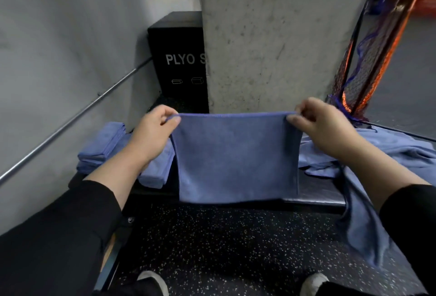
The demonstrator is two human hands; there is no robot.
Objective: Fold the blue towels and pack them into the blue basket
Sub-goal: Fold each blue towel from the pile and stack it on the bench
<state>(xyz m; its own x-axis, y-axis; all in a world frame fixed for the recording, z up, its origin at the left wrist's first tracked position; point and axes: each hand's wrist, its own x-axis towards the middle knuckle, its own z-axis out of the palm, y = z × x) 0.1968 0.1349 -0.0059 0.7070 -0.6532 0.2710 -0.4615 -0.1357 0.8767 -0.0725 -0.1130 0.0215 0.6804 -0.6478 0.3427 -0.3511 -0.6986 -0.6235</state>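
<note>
Left hand (151, 130) and right hand (325, 128) pinch the top corners of a blue microfibre towel (236, 158), fingers curled, hanging it taut above the dark surface (316, 192), likely to square its edges for folding. No basket visible.

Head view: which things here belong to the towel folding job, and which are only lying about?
Part of the job:
- held towel, pinched at its top corners by the left hand and right hand
- folded towels, stacked at the left
- loose towels, heaped at the right

Only lying about:
- black box
- metal bar
- net

No blue basket is in view.
</note>
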